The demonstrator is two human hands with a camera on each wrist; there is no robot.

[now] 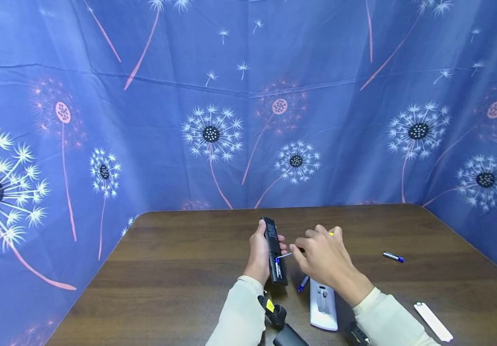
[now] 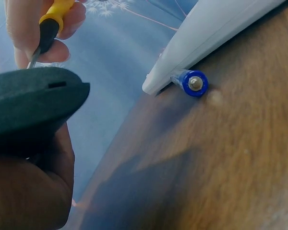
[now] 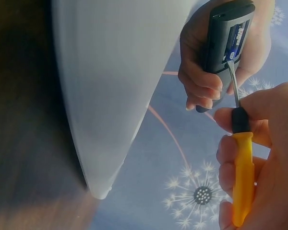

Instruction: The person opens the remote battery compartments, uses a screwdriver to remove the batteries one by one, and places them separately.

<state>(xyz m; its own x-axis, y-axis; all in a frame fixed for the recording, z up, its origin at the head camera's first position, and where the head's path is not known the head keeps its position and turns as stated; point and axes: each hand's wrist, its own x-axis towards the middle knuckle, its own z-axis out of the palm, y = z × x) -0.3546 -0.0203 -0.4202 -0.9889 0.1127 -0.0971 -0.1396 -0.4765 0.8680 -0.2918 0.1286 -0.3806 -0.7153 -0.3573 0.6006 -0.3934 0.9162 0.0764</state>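
My left hand [image 1: 259,254] grips a black remote control [image 1: 272,235] with its back and uncovered battery slot facing up. Inside the slot lies a blue and white battery [image 3: 236,39]. My right hand [image 1: 324,252] holds a screwdriver [image 3: 243,177] by its yellow and black handle. The screwdriver's metal tip is at the battery's end in the slot. Below the hands on the table lies a white remote control [image 1: 323,307], its battery compartment uncovered. Close beside its far end is a loose blue battery [image 2: 192,83].
Another blue and white battery [image 1: 393,257] lies on the brown table [image 1: 179,274] to the right. A white battery cover [image 1: 433,322] rests near the right front. Blue dandelion-print cloth [image 1: 248,96] hangs behind and at both sides.
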